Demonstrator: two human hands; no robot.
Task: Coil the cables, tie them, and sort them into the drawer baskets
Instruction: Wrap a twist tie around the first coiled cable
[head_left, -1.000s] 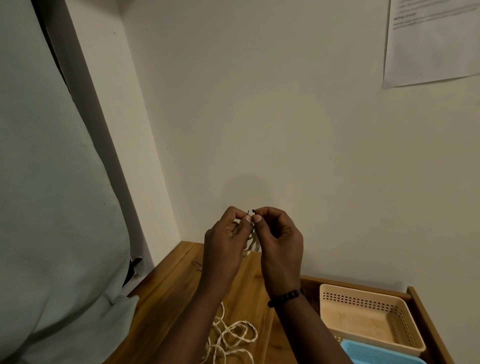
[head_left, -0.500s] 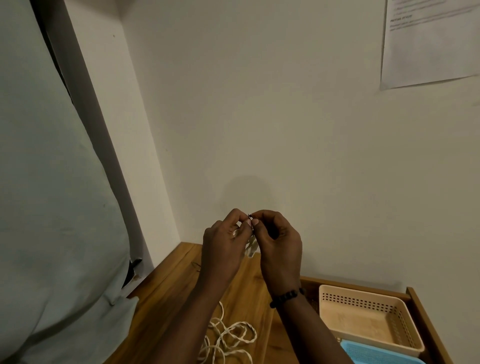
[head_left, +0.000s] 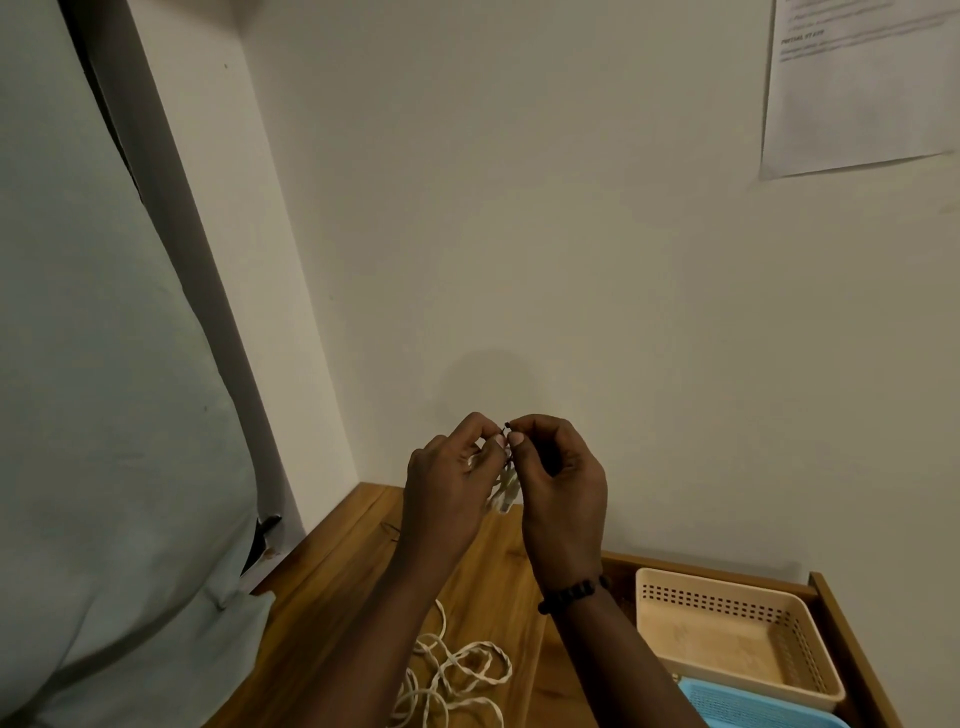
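Both hands are raised together in front of the wall, fingertips nearly touching. The left hand (head_left: 447, 483) and the right hand (head_left: 558, 483) each pinch a small dark tie (head_left: 506, 427) at their fingertips, and a pale bundle of cable (head_left: 505, 491) hangs between the 2 palms, partly hidden by the fingers. Below the hands, loose twisted loops of white cable (head_left: 457, 680) lie on the wooden surface (head_left: 332, 597). Below and to the right of the right hand, an open drawer (head_left: 841, 623) holds 2 baskets: a beige basket (head_left: 727, 639) and, nearer the person, a blue basket (head_left: 753, 709), cut off by the picture's edge. A dark beaded bracelet (head_left: 571, 594) circles the right wrist.
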